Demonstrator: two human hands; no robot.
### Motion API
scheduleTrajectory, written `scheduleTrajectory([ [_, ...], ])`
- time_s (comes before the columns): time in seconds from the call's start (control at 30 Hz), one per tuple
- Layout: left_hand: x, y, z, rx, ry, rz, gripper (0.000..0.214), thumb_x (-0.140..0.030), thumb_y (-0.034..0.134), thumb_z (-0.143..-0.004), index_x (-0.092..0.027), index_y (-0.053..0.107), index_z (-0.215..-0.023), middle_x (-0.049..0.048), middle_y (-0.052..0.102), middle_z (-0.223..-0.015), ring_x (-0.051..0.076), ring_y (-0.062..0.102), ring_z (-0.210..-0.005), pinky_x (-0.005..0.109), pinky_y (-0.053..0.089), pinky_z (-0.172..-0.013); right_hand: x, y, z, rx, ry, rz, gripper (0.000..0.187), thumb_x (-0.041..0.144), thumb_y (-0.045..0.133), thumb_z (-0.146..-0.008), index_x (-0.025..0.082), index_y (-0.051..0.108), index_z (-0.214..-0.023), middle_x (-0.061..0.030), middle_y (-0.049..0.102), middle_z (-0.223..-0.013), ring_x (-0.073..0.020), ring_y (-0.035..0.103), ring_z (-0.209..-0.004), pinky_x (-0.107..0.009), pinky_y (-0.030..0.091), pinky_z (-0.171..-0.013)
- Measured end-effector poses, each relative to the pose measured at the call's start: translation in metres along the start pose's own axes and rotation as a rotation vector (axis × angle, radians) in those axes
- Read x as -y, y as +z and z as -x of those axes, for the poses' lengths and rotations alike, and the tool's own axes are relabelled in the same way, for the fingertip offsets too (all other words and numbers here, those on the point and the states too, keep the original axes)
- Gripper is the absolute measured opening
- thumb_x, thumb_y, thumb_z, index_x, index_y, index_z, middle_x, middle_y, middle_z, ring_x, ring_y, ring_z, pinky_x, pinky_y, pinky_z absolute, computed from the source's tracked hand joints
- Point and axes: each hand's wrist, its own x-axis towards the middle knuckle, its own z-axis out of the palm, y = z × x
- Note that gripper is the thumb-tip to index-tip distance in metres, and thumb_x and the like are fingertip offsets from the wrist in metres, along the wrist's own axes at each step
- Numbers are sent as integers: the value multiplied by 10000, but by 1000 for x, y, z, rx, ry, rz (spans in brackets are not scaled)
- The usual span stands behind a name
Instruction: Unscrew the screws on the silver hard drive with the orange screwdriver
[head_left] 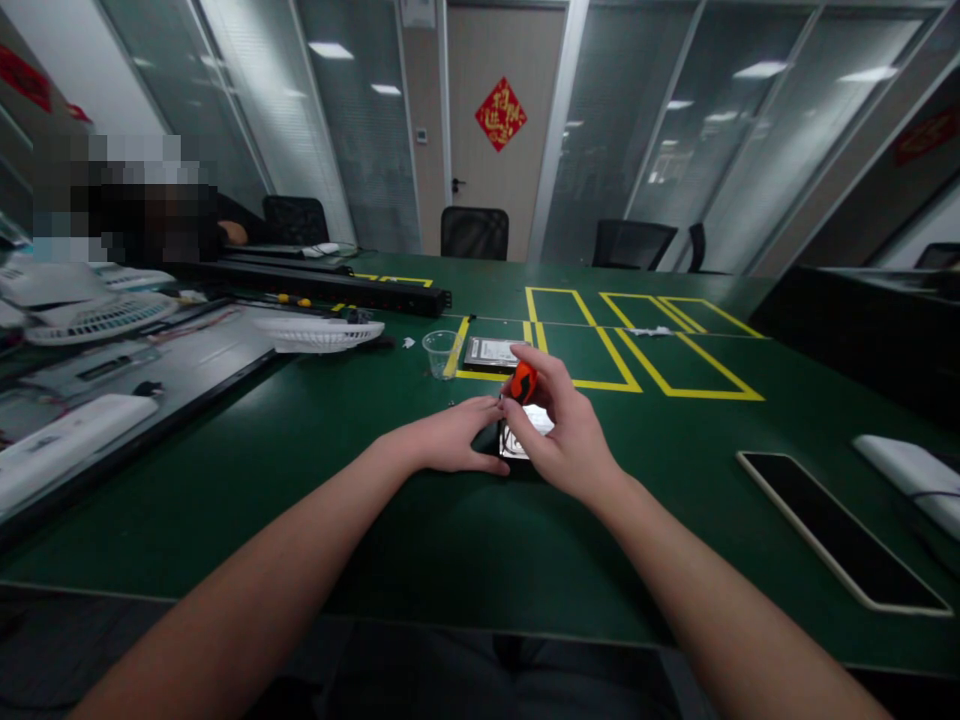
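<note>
My right hand (559, 430) is closed round a small screwdriver with an orange handle (523, 380), held upright over a hard drive (517, 443) lying on the green table (375, 520). My left hand (457, 440) rests flat on the table with its fingers against the drive's left edge, steadying it. Most of the drive is hidden behind both hands. A second hard drive (491, 352) lies farther back, beside a clear plastic cup (439, 352).
Yellow tape rectangles (645, 340) mark the table beyond the hands. A phone (840, 530) and a white object (911, 475) lie at right. White fan grilles (319, 333), a black bar (330, 285) and a dark panel (112, 390) fill the left, where another person sits. Chairs line the far side.
</note>
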Motion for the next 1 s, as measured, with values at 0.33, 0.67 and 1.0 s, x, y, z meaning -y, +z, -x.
scheduleTrajectory([
  [0.33, 0, 0, 0, 0, 7, 1, 1016, -612, 1091, -984, -280, 686, -1855, 204, 666, -1969, 496, 626, -1855, 670, 473, -1572, -1, 1, -1, -22, -34, 17, 633, 295, 717, -1224, 362, 625, -1847, -118, 885, -1476, -318, 928, -1130, -550, 835, -1026],
  [0.67, -2, -1, 0, -2, 4, 10, 1032, -621, 1094, -979, -270, 688, -1860, 197, 671, -1962, 500, 637, -1846, 652, 479, -1580, 0, 0, -1, -9, -14, 19, 598, 292, 680, -1234, 356, 632, -1826, -106, 879, -1368, -336, 937, -1155, -560, 837, -1024],
  [1.0, 1, 1, 1, 5, -38, -8, 1071, -692, 1080, -984, -247, 675, -1870, 219, 664, -1966, 521, 589, -1885, 685, 464, -1589, 0, -1, 0, -3, -7, 12, 615, 271, 673, -1223, 349, 612, -1829, -109, 883, -1359, -324, 931, -1131, -557, 824, -1021],
])
